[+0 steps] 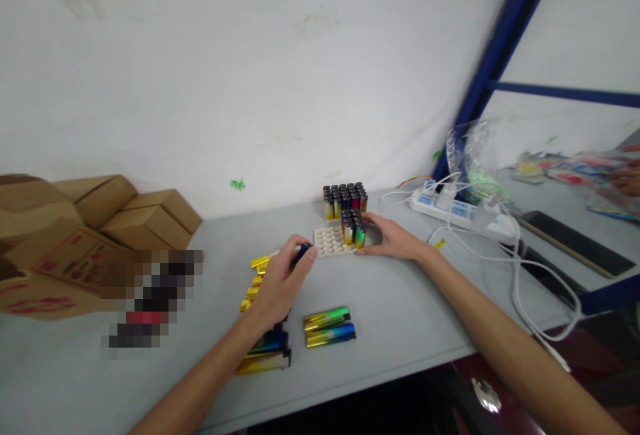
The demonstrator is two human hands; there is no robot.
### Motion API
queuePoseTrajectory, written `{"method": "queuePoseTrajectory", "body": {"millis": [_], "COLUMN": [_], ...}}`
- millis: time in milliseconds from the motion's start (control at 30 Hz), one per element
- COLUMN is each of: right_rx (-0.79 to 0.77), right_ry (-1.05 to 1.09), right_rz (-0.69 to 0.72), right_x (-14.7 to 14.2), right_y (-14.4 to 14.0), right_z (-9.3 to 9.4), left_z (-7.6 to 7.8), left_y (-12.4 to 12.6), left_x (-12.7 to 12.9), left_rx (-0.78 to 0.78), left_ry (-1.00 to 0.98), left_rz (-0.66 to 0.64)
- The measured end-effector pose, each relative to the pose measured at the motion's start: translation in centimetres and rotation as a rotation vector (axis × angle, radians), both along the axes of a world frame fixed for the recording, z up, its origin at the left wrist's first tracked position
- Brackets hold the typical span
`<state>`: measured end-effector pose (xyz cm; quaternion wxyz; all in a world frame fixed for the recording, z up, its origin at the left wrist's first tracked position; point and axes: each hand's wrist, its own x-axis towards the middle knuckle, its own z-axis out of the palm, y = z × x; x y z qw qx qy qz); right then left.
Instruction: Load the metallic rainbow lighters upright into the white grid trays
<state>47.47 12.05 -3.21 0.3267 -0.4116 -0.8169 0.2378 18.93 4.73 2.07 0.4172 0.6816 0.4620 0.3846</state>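
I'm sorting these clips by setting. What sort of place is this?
Probably a small workshop or packing bench: lighters lie loose on a grey table, a white tray holds some standing upright, and cardboard boxes are stacked by the wall.

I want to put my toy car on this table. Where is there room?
Bare table lies right of the two loose lighters, before the right hand. Another bare strip runs between the cardboard boxes and the white tray. It is crowded around the left hand with its lighter pile, and by the power strip and cables.
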Motion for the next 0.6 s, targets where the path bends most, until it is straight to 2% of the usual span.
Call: {"method": "queuePoseTrajectory", "body": {"millis": [67, 133, 300, 467, 600], "right_rx": [0.008, 0.017, 0.039, 0.051, 0.062], "right_ry": [0.011, 0.018, 0.005, -0.002, 0.014], "right_rz": [0.0, 0.01, 0.024, 0.03, 0.03], "right_x": [-0.1, -0.1, -0.1, 0.1, 0.2], "right_y": [0.0, 0.0, 0.1, 0.2, 0.4], "right_z": [0.1, 0.1, 0.1, -0.2, -0.5], "left_z": [0.0, -0.1, 0.0, -0.8, -1.5], "left_y": [0.5, 1.3, 3.9, 6.1, 6.7], "left_x": [0.4, 0.8, 2.0, 3.7, 4.5], "left_rx": [-0.045, -0.025, 0.164, 0.196, 0.264], "left_ry": [-0.11, -0.139, -0.036, 0.014, 0.121], "left_rz": [-0.071, -0.11, -0.083, -0.135, -0.106]}}
